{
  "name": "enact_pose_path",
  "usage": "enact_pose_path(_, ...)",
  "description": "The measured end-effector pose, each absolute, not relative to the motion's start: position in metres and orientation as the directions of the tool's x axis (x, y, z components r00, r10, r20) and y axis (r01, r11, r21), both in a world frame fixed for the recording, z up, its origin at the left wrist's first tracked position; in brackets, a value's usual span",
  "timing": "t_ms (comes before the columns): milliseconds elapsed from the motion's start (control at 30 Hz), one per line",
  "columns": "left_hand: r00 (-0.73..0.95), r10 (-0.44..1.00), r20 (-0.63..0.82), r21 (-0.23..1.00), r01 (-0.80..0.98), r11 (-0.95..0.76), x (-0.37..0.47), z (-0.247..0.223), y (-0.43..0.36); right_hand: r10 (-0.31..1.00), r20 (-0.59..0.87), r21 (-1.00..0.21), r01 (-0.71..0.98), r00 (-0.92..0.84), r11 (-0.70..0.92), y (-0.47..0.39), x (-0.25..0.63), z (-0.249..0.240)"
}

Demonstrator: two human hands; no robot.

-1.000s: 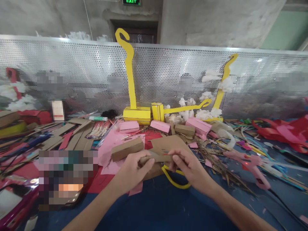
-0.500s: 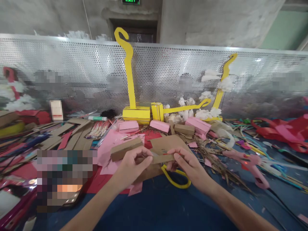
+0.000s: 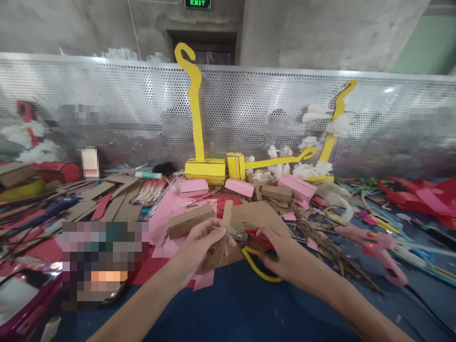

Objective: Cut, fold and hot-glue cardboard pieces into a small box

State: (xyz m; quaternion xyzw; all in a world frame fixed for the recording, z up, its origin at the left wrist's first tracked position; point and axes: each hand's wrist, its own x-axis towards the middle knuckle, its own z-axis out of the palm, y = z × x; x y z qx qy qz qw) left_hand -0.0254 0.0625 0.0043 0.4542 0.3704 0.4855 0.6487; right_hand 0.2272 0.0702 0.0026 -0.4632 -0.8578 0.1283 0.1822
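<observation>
Both arms in from the bottom corners, bare, angled inward. Left forearm [image 3: 142, 297] runs up-right, right forearm [image 3: 338, 297] up-left. Left hand [image 3: 204, 240] in a pinch grip, thumb against curled fingers. Right hand [image 3: 283, 249] in a closed grip, fingers curled, back of hand up. Hands near each other, not touching, roughly level.

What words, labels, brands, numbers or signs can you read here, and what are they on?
"EXIT": on the green sign above the doorway.
Marker: any print is too small to read.
Glue gun: no readable text.
</observation>
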Motion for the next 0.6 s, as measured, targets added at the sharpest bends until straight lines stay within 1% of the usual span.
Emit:
enact_pose_path(100,0.253,0.963,-0.088,0.909,-0.375,0.182,-0.024,0.005,0.062,0.842,0.154,-0.389,0.752,-0.517,0.532,0.069,0.223,-0.003)
enact_pose_path(167,0.266,0.959,-0.098,0.885,-0.418,0.206,-0.023,0.003,0.062,0.851,0.153,-0.389,0.761,-0.502,0.519,0.069,0.22,-0.007)
enact_pose_path(233,0.27,0.959,-0.085,0.861,-0.465,0.207,-0.024,0.001,0.064,0.871,0.187,-0.386,0.781,-0.455,0.491,0.072,0.219,-0.011)
enact_pose_path(333,0.253,0.967,-0.027,0.834,-0.527,0.161,-0.027,0.0,0.066,0.895,0.304,-0.411,0.802,-0.328,0.433,0.079,0.222,-0.013)
enact_pose_path(400,0.252,0.968,0.008,0.819,-0.557,0.138,-0.029,0.002,0.065,0.902,0.382,-0.486,0.786,-0.203,0.382,0.085,0.226,-0.01)
enact_pose_path(467,0.252,0.968,0.014,0.8,-0.583,0.14,-0.03,0.006,0.064,0.913,0.396,-0.605,0.722,-0.092,0.335,0.088,0.23,-0.006)
enact_pose_path(533,0.243,0.97,0.014,0.788,-0.6,0.139,-0.031,0.008,0.063,0.926,0.374,-0.7,0.637,-0.056,0.321,0.089,0.23,-0.001)
enact_pose_path(600,0.23,0.973,0.005,0.787,-0.602,0.138,-0.031,0.007,0.062,0.924,0.371,-0.728,0.59,-0.089,0.349,0.085,0.228,0.003)
